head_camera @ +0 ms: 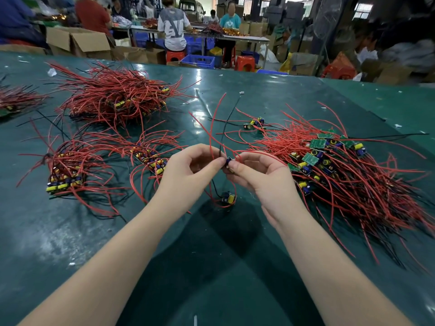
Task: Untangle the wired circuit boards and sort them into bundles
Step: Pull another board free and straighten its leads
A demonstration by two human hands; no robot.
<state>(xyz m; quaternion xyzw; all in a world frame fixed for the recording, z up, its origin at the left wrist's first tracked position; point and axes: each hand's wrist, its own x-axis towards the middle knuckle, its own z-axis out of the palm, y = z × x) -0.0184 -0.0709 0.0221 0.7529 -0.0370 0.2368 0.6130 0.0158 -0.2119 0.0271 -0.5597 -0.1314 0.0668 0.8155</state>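
Over the middle of the green table, my left hand (188,170) and my right hand (256,175) meet at a small circuit board (228,161). Both pinch it between thumb and fingertips. Its red and black wires (215,128) rise above my hands. A second small board (228,198) with a yellow part hangs or lies just below my hands on its wires. A big tangled heap of boards with red wires (341,165) lies to the right. Sorted bundles lie to the left (68,172), (150,158), and a large pile (117,100) sits farther back.
A few loose boards (255,123) lie beyond my hands. Another wire pile (14,100) is at the far left edge. Behind the table (211,267), people sit at benches among cardboard boxes (80,43), blue crates (197,61) and red stools.
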